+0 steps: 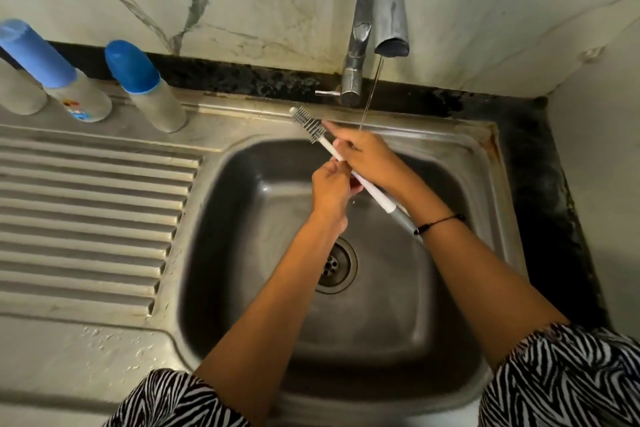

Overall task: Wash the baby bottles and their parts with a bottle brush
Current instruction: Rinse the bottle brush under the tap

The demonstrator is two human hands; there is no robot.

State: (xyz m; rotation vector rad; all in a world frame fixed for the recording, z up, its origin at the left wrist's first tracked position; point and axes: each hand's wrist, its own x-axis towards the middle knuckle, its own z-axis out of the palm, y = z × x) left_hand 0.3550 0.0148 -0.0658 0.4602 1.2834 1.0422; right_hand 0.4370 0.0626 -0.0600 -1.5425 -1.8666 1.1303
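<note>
Over the steel sink basin (242, 253), my right hand (370, 156) grips the white handle of a bottle brush (313, 126), whose grey bristle head points up and left toward the sink's back rim. My left hand (332, 187) is curled just below it, pinching something small that I cannot make out, close against the brush handle. A thin stream of water (369, 97) falls from the tap (381, 3) onto my right hand. Two baby bottles with blue caps (52, 69) (145, 87) stand on the counter at the back left.
A ribbed steel drainboard (86, 211) lies left of the basin. Part of a third pale bottle (17, 90) shows at the far left edge. The drain (336, 263) sits at the basin's centre. A marble wall rises behind, and a dark counter strip (540, 184) runs along the right.
</note>
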